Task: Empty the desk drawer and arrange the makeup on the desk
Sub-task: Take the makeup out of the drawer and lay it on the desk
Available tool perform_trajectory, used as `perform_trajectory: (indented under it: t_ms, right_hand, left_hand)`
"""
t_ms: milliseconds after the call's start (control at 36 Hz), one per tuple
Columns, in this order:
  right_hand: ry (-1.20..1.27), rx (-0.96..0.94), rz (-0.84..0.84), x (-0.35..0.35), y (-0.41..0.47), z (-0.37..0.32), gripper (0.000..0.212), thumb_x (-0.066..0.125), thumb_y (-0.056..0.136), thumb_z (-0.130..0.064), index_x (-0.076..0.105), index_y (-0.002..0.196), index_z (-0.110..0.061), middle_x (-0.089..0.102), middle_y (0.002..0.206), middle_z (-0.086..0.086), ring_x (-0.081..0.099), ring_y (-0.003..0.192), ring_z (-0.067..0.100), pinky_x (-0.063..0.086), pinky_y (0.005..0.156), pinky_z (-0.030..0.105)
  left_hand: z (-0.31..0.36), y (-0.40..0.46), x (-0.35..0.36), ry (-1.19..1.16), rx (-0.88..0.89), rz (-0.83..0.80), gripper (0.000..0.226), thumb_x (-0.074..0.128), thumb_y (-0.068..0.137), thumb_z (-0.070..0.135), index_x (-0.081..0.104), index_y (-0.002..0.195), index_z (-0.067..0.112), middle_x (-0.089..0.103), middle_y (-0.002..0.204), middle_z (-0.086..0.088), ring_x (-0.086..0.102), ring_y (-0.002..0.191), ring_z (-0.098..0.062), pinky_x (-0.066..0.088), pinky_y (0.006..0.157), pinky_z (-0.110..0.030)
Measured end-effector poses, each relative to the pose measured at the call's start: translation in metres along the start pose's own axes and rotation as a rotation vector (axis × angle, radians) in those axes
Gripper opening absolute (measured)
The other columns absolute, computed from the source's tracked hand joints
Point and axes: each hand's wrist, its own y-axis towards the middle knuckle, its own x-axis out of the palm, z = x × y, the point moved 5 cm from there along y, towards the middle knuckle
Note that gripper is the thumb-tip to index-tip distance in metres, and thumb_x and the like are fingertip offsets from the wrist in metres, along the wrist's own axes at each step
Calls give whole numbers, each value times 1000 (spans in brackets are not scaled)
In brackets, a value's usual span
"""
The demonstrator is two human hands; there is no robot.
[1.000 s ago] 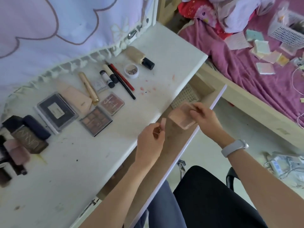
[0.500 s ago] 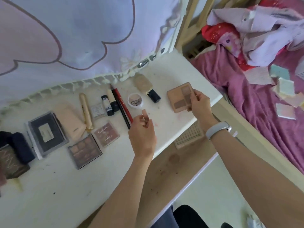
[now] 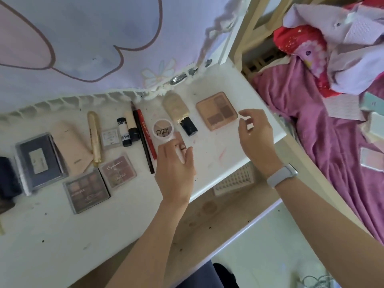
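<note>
Your desk [image 3: 116, 221] fills most of the view, white and scuffed, with the drawer [image 3: 209, 217] pulled out beneath its front edge and a white tray [image 3: 234, 181] lying in it. Pink bedding [image 3: 324, 129] lies to the right. Along the back of the desk the makeup lies in a loose row: a dark compact [image 3: 40, 162] at the far left, a beige pouch [image 3: 70, 146], a gold tube [image 3: 95, 138], two palettes [image 3: 87, 191] nearer you, a red pencil [image 3: 146, 134] beside a black one, a round pot [image 3: 163, 129] marked PIPI, and a foundation bottle [image 3: 179, 113] with a black cap. At the right end a tan palette [image 3: 217, 111] lies flat on the desk. Your right hand [image 3: 256, 136] hovers just beside that palette, fingers loosely spread and off it, a pale band [image 3: 281, 175] on the wrist. Your left hand [image 3: 174, 169] sits just below the round pot, fingers curled and pinching a small pink stick [image 3: 180, 146], mostly hidden by the hand.
</note>
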Motion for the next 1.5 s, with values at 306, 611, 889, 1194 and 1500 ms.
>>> perform_trajectory:
  t_ms: [306, 611, 889, 1194, 1500]
  right_hand:
    - [-511, 6, -609, 11, -111, 90, 33, 44, 95, -16, 55, 125, -8, 57, 123, 13, 52, 111, 30, 48, 86, 42]
    - [-777, -42, -770, 82, -87, 119, 84, 58, 86, -26, 4, 150, -16, 5, 157, 9, 4, 144, 29, 15, 113, 53]
    - [-870, -338, -671, 86, -119, 91, 65, 55, 74, -5, 38, 137, -10, 32, 143, 13, 28, 133, 34, 26, 103, 56]
    - [-872, -470, -673, 50, -133, 61, 32, 54, 81, -12, 58, 113, -14, 52, 117, 10, 47, 109, 31, 26, 99, 51]
    - [-294, -282, -563, -12, -128, 11, 32, 55, 92, -20, 56, 122, -10, 61, 118, 7, 55, 108, 28, 34, 93, 35]
  left_hand:
    - [-5, -100, 24, 71, 689, -402, 25, 64, 81, 2, 65, 106, 2, 64, 102, -11, 64, 90, -27, 56, 73, -35]
    - [-127, -125, 88, 626, 428, -819, 56, 45, 90, 46, 38, 139, 18, 25, 149, -15, 18, 138, -38, 27, 105, -58]
    - [-139, -133, 89, 703, 429, -864, 55, 38, 94, 43, 35, 142, 17, 12, 157, -10, 5, 143, -34, 24, 108, -54]
    - [-104, -131, 65, 467, 247, -808, 34, 43, 95, 24, 51, 125, 11, 49, 132, -11, 48, 117, -30, 41, 96, -40]
    - [-51, -115, -17, 179, 400, -448, 20, 57, 90, 18, 61, 109, 13, 66, 98, 3, 63, 85, -12, 52, 69, -27]
